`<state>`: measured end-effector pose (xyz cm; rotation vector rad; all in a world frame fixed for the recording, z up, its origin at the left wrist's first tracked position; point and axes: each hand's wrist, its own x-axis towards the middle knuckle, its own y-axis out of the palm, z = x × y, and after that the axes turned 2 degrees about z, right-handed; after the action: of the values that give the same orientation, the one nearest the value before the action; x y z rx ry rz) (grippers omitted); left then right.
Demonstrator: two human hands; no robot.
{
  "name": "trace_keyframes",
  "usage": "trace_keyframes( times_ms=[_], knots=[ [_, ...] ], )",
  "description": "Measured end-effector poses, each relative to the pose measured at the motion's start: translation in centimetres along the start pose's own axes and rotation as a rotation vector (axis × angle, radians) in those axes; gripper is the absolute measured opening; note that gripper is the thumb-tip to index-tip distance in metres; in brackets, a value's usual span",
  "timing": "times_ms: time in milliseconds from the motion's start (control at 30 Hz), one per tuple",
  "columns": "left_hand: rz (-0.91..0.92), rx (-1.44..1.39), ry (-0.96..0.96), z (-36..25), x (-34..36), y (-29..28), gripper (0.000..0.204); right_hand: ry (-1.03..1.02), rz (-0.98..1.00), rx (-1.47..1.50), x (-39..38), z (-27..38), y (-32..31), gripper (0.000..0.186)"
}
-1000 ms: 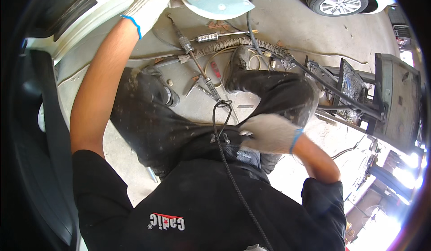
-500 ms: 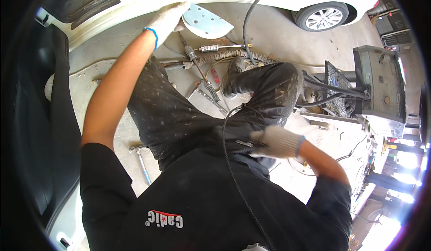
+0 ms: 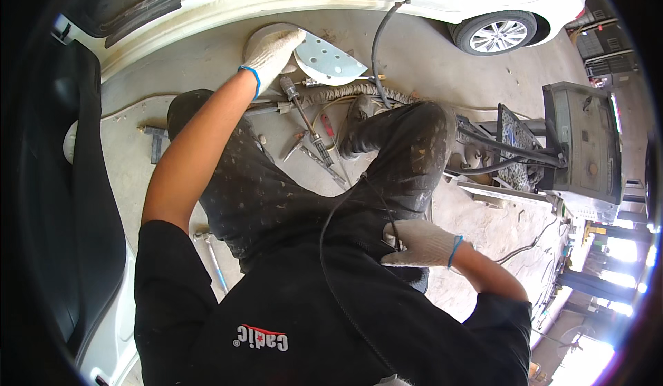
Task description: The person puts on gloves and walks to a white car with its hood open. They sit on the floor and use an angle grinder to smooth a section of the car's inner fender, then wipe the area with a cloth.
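My left hand [image 3: 273, 47], in a white knit glove with a blue cuff, reaches up and grips the edge of a round pale sanding disc [image 3: 330, 58] with holes in it. The disc is just below the white car's sill [image 3: 207, 20]. My right hand [image 3: 421, 243], gloved the same way, lies flat on my dark spotted trousers at the hip. Its fingertips touch a thin black cable [image 3: 330, 248] that runs down over my black shirt. I am crouched on the concrete floor [image 3: 414, 54] with my right knee [image 3: 421, 120] raised.
Several hand tools [image 3: 311, 134] and a wrapped hose [image 3: 359, 94] lie on the floor ahead of my knees, and a wrench [image 3: 215, 265] lies to my left. A grey machine on a cart [image 3: 583, 144] stands at right. The open car door [image 3: 62, 199] is at left, and a wheel [image 3: 497, 33] at upper right.
My left hand and the disc have come down from the picture's top toward its upper middle. My right hand has shifted along my hip. The view has tilted, bringing more of the car in.
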<state>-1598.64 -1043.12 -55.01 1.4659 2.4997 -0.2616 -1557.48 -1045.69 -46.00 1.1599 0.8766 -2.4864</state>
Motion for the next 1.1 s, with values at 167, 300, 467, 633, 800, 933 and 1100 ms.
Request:
trace_keyframes(
  times_ms=[167,300,467,633,800,933,1100],
  knots=[
    [0.059,-0.03,-0.056,0.8,-0.6,1.0,0.033,0.157,0.213,0.219,-3.1,-2.8,2.4,0.038],
    [0.148,-0.088,-0.074,1.6,0.3,2.2,0.033,0.312,0.428,0.624,-7.0,-10.9,15.1,0.043],
    [0.237,-0.018,-0.056,1.3,0.7,4.3,0.034,0.176,0.493,0.55,-6.7,-10.8,15.9,0.043],
    [0.254,0.0,-0.023,1.1,1.4,4.3,0.033,0.338,-0.044,0.172,-7.1,-11.8,2.7,0.036],
    [0.212,0.247,0.189,-0.6,3.3,4.7,0.035,0.267,-0.982,-0.305,-5.0,-9.4,-9.5,0.028],
    [0.059,0.563,0.402,-2.1,1.6,3.9,0.031,-0.053,-1.063,-0.283,4.6,-2.6,-15.5,0.024],
    [-0.194,0.752,0.74,-6.2,0.4,-2.9,0.03,-0.305,-0.671,-0.465,17.2,2.6,-18.8,0.017]
  ],
)
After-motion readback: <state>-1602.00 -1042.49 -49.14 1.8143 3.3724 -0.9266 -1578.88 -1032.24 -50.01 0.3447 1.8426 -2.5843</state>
